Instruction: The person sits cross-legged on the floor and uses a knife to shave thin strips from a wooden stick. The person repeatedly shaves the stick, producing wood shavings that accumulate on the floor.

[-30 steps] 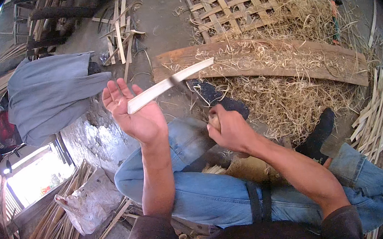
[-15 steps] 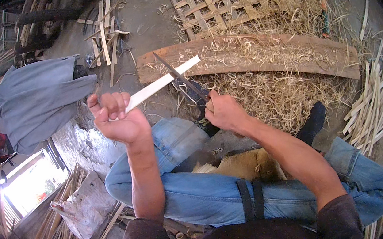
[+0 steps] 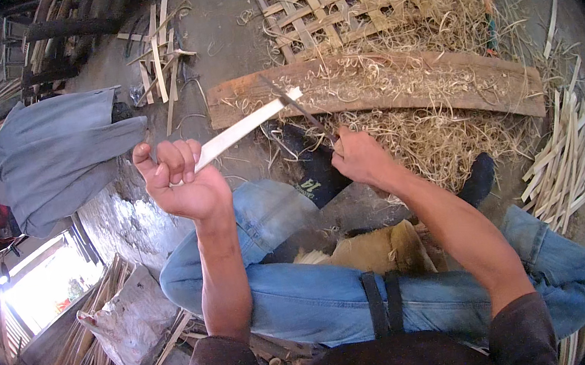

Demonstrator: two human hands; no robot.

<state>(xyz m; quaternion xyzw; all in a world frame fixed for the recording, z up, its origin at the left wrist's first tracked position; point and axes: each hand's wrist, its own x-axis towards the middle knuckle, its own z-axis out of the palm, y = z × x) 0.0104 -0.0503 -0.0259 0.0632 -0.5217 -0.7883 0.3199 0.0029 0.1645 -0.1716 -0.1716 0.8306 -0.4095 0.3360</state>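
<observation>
My left hand is closed around the near end of a pale, flat bamboo strip, which slants up to the right. In my right hand is the handle of a knife, the fingers wrapped round it. Its long dark blade points up and left and crosses the strip close to the far end. Behind the strip's tip lies a curved wooden plank strewn with curled shavings. Most of the knife's handle is hidden in my fist.
Shavings pile up around the plank. Beyond it lies a woven lattice. Loose pale strips are heaped at the right. A grey cloth hangs at the left, above a whitish sack. My crossed legs in jeans lie below my hands.
My right hand and the knife have moved a little to the right, the blade sliding toward the strip's far end. The left hand with the strip has stayed almost in place.
</observation>
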